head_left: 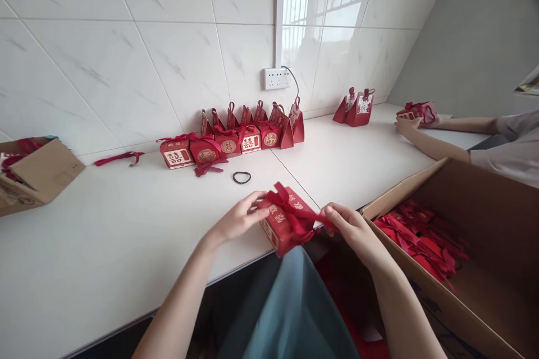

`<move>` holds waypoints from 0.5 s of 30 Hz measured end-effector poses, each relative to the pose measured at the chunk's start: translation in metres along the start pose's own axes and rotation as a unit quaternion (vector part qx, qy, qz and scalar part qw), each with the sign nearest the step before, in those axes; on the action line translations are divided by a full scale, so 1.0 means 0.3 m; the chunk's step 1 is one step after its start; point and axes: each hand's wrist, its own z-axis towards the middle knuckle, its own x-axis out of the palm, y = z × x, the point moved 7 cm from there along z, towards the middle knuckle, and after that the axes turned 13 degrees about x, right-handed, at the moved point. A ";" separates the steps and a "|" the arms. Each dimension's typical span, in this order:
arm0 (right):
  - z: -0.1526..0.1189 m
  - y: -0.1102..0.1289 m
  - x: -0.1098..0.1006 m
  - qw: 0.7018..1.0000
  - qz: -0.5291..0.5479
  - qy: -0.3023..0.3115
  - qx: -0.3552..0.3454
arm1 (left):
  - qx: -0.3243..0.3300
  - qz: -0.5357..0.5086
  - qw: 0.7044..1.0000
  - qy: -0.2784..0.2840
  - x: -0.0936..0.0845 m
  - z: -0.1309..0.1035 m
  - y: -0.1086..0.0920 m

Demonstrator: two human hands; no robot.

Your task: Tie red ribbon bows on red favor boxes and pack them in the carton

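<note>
A red box point(283, 223) with gold and white characters is tilted at the counter's front edge, a red ribbon point(290, 205) tied in a bow on top. My left hand point(244, 216) grips the box's left side, its fingers by the ribbon's left part. My right hand point(346, 225) pinches a ribbon end to the right of the box. Behind them, a row of red boxes point(228, 146) with ribbons stands on the white counter point(168, 247), and taller red pointed boxes point(287, 130) with loops stand behind and beside it.
A black band point(241, 178) and a loose red ribbon point(119, 159) lie on the counter. At right, a large cardboard box point(484, 314) holds red ribbons. Another cardboard box point(53, 171) sits at left. Two pointed boxes point(359, 109) stand near another person's hands point(407, 124), which hold a red box.
</note>
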 end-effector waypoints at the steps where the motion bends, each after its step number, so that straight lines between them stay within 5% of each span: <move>1: -0.006 0.001 0.004 1.000 -0.017 0.004 0.001 | 0.018 0.049 0.997 -0.052 -0.050 0.029 -0.005; 5: -0.032 -0.023 0.027 0.994 -0.085 0.060 0.023 | 0.087 0.162 0.946 -0.266 -0.159 0.033 -0.078; 10: -0.034 -0.026 -0.012 0.997 -0.070 -0.031 0.004 | 0.119 0.214 0.957 -0.158 -0.015 -0.037 -0.101; 15: 0.002 0.013 0.012 0.989 -0.083 -0.113 -0.048 | 0.139 0.340 0.905 -0.213 -0.009 -0.092 -0.105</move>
